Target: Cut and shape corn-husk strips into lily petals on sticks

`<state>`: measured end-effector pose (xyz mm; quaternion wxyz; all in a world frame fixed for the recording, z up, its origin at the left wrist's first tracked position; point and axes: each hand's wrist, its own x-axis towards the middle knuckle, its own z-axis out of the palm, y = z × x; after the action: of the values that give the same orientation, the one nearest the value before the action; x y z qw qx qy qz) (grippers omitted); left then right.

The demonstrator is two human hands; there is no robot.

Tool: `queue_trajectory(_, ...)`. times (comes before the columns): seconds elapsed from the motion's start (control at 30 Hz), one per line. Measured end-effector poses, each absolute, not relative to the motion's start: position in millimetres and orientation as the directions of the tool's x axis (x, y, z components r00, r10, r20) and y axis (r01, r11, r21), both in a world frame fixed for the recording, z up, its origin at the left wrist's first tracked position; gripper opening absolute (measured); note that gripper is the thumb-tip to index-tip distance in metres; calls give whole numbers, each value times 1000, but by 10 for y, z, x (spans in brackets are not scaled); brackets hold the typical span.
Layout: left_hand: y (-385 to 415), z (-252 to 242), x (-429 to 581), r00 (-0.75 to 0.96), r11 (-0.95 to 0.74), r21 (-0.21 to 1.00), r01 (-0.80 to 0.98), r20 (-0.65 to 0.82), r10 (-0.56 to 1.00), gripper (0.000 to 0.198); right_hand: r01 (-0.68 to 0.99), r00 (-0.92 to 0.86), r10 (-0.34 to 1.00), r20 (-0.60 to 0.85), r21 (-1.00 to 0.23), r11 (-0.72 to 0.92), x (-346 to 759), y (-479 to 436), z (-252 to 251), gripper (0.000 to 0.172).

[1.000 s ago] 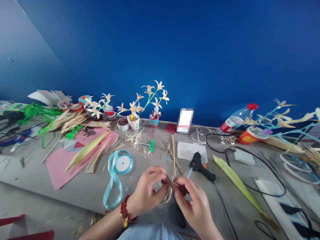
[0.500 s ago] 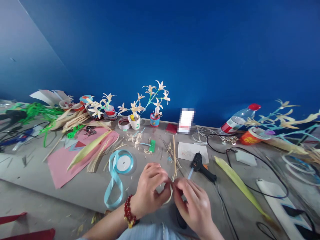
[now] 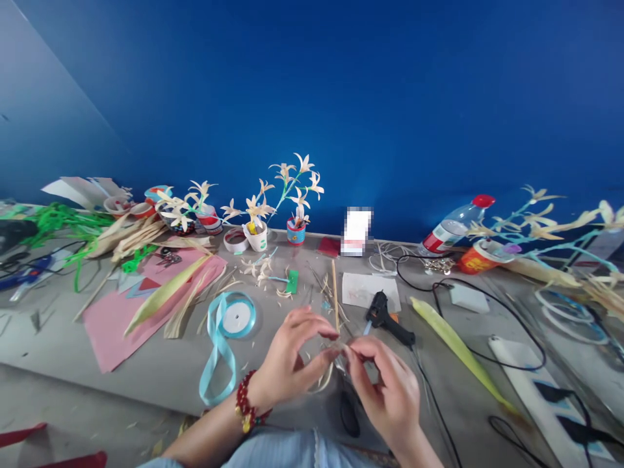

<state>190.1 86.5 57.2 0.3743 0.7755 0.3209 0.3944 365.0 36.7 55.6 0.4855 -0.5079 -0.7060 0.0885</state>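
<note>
Above the near edge of the table, my left hand (image 3: 297,357) and my right hand (image 3: 387,387) meet at the fingertips. The right thumb and index finger pinch a thin pale strip (image 3: 320,385), which curls below the left thumb; its upper end is hidden by the fingers. My left fingers are apart from the thumb, whose tip reaches to the right fingertips. Under the hands lies a black-handled tool (image 3: 350,416), partly covered. Just beyond them are a thin wooden stick (image 3: 335,292) and a black glue gun (image 3: 387,318).
Left of my hands lies a roll of light-blue ribbon (image 3: 236,316), beside pink paper (image 3: 104,335) with husk on it. Cups with pale flowers (image 3: 256,237) line the wall. At right are a husk leaf (image 3: 458,351), a power strip (image 3: 526,370), black cables and a plastic bottle (image 3: 441,234).
The left fingers have spread away from the thumb, and the right hand has shifted slightly right. The whole view has turned a little, so the table things sit further left.
</note>
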Motion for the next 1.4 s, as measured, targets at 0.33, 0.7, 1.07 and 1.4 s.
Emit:
queue_trajectory(0.33,868,532,1986,366,-654,611,446,543,756,12,689,-78,716,693,-482,541,3648,361,405,20)
queue_trajectory(0.7,827,642,1973,456,-663,669,338,500,737,24,697,-24,727,687,-510,505,3646,405,493,19)
queue_trajectory(1.07,950,511,1888,248,-618,558,554,598,762,18,721,64,703,709,-520,458,3764,382,420,12)
queue_trajectory(1.4,909,547,1824,604,-835,475,278,590,536,21,-230,-90,993,-78,-968,-97,3710,408,276,30)
